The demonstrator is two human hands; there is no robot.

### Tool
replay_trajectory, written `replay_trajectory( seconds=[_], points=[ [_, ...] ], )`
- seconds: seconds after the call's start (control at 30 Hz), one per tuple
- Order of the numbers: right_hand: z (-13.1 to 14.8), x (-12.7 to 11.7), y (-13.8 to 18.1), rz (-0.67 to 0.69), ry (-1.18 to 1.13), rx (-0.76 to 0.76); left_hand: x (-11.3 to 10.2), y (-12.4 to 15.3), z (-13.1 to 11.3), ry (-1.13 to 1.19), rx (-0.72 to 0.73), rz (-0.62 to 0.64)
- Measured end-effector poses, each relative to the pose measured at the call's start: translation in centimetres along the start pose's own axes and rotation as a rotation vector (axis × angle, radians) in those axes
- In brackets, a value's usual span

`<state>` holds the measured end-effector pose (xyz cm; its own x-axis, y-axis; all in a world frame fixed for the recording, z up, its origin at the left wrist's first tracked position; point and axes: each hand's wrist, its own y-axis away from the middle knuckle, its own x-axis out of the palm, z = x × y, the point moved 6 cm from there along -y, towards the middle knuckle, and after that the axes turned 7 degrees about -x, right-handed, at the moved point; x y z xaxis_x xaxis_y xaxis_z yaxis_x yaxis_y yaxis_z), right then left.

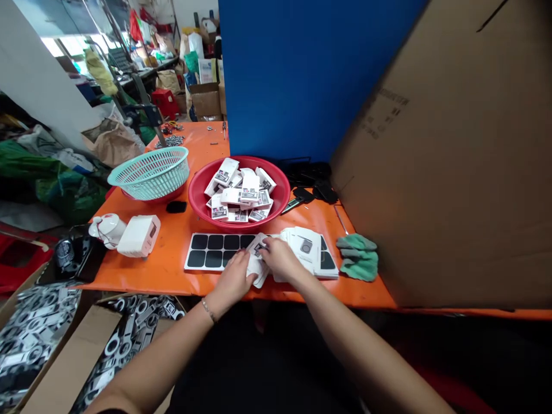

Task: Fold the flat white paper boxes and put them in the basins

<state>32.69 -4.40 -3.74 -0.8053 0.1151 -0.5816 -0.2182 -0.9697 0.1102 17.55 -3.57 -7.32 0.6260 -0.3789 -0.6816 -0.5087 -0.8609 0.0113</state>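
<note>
Hands [234, 277] pt. hide wht card [256, 265].

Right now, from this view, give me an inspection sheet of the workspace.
Surface: orange table, partly covered.
Job's things: white printed pieces; printed stack to their right; black-square sheet; red basin with small boxes.
Clutter: turquoise basket, green glove.
Grips: left grip and right grip on the white printed pieces; closure unclear.
Cables: far red-orange tangle, too small to identify.
Surroundings: blue panel, brown cardboard.
</note>
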Motion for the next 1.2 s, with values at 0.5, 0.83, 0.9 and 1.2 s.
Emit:
replay_trajectory(
  seconds=[0.5,0.83,0.9,1.2],
  points=[
    [-0.3,-0.1,0.2,0.148,-0.217,0.073,0.3,0.6,-0.8,-0.266,0.18,-0.083],
    [1.4,-0.1,8.3,0.475,-0.931,0.198,-5.9,3.7,-7.8,-0.204,0.629,-0.1],
    [0.9,0.4,9.1,0.458,-0.966,0.246,-4.9,4.7,-7.5,-0.255,0.62,-0.006],
    [2.3,-1.0,10.1,0.357,-0.873,0.106,-3.8,6.0,-7.3,-0.012,0.23,0.249]
  ],
)
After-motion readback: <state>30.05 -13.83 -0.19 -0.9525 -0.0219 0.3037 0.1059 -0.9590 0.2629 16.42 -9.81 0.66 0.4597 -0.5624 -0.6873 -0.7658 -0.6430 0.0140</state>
